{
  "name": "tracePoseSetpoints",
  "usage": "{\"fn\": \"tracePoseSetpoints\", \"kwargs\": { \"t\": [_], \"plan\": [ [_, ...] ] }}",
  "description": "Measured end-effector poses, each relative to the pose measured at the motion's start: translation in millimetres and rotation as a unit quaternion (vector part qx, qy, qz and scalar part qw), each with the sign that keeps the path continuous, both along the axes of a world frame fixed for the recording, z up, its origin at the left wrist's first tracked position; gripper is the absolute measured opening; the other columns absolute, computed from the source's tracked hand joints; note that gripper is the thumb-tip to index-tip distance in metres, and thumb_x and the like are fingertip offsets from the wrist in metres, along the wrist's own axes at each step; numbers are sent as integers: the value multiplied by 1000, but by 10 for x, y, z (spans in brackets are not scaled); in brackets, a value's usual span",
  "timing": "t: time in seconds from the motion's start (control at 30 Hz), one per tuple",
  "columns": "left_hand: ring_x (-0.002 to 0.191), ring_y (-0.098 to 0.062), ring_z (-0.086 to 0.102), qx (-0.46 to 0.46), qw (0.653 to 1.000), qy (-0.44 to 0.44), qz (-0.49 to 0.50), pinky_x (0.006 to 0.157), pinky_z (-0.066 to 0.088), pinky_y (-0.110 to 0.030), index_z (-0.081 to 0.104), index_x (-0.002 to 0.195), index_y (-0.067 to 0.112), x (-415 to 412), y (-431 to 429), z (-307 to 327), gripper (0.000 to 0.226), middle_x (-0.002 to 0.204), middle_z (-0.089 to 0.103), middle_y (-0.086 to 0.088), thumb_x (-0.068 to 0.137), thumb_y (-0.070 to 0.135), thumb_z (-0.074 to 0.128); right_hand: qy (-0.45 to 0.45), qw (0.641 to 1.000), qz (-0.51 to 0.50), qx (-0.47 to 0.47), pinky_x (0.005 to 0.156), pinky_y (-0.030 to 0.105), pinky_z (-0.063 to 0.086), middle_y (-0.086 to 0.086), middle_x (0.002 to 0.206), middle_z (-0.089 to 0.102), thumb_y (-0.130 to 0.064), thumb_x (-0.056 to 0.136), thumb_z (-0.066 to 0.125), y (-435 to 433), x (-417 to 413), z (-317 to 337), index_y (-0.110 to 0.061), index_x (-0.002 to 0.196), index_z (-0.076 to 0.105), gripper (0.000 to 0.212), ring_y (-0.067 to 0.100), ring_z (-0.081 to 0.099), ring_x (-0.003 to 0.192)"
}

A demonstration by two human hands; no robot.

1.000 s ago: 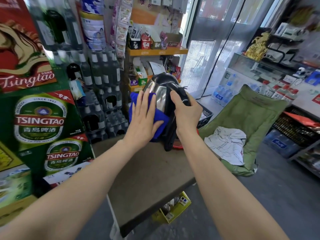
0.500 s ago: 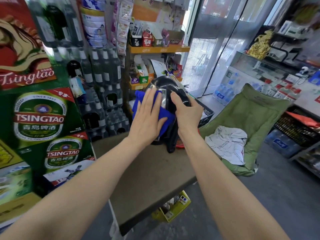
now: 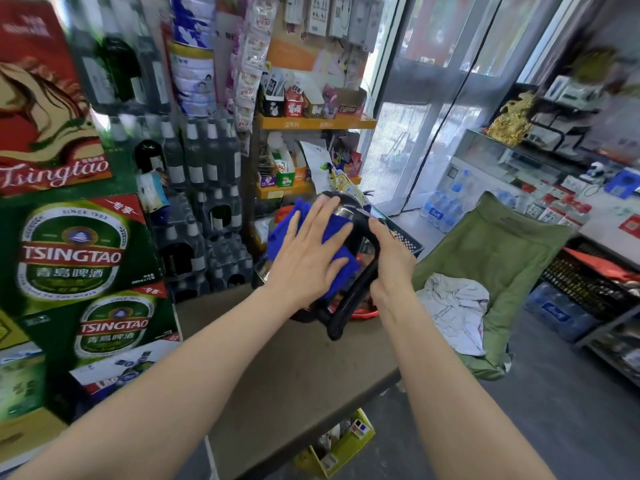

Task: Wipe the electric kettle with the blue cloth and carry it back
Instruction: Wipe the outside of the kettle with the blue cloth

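Since a second ago my left hand (image 3: 308, 252) has slid the blue cloth (image 3: 334, 252) higher on the electric kettle (image 3: 349, 216), which now leans more toward me on the brown table (image 3: 294, 368). That hand lies open and flat, fingers spread, pressing the cloth against the kettle's steel side. My right hand (image 3: 393, 261) is closed around the black handle (image 3: 349, 299), steadying it.

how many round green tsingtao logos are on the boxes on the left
2. The upper logo is on the big green box beside the bottle stacks; the lower logo is on the box beneath it, nearer the table. Others may be out of frame.
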State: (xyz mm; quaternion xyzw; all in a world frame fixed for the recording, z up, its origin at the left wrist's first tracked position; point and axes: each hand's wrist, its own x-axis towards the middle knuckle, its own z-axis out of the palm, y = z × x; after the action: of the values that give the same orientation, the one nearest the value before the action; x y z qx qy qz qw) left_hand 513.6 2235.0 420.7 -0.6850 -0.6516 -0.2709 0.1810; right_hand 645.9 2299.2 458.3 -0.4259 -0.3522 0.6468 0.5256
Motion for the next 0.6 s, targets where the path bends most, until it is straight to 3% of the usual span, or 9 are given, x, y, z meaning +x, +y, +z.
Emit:
{"fn": "tracePoseSetpoints", "kwargs": {
  "t": [0.1,0.2,0.27,0.33,0.4,0.5,0.6],
  "plan": [
    [156,-32,6,-28,996,-81,29,123,21,-49,32,154,20,-83,233,306,69,167,9,-11,96,54,46,14,999,15,-40,64,36,63,14,99,79,-19,82,82,162,26,71,-6,105,76,27,24,76,72],
    [151,-32,22,-75,972,-198,99,121,25,-45,21,157,16,-158,360,421,77,163,24,-13,97,62,32,-2,999,35,-41,77,39,63,14,103,79,-22,80,83,245,60,126,-10,96,78,20,25,74,79],
    [147,-34,31,-118,929,-330,118,117,29,-48,17,158,15,-204,298,404,76,162,28,-14,99,62,26,-6,998,39,-44,79,39,63,14,102,80,-22,77,84,267,112,142,-12,89,79,16,26,74,81],
    [145,-39,33,-158,877,-427,154,114,32,-50,10,158,12,-170,146,315,81,164,21,-17,98,64,25,-4,998,31,-56,67,34,62,11,90,80,-21,75,85,291,168,129,-13,84,78,15,23,74,72],
    [147,-42,28,-167,895,-364,197,116,29,-52,7,158,7,19,-18,223,88,163,16,-20,96,65,29,5,997,13,-82,66,34,63,11,90,79,-23,69,88,320,185,89,-12,90,75,26,24,75,73],
    [152,-45,10,-158,947,-186,211,122,19,-55,5,157,6,334,-85,124,92,165,10,-21,94,65,36,34,992,-15,-117,80,50,63,15,102,79,-27,54,91,324,159,46,-10,110,72,61,31,77,82],
    [151,-47,10,-174,945,-185,206,121,21,-59,8,157,7,310,22,235,87,165,12,-21,96,63,36,31,992,-2,-119,83,57,61,17,102,79,-30,38,91,335,130,-18,-8,117,72,84,34,78,87]
  ]
}}
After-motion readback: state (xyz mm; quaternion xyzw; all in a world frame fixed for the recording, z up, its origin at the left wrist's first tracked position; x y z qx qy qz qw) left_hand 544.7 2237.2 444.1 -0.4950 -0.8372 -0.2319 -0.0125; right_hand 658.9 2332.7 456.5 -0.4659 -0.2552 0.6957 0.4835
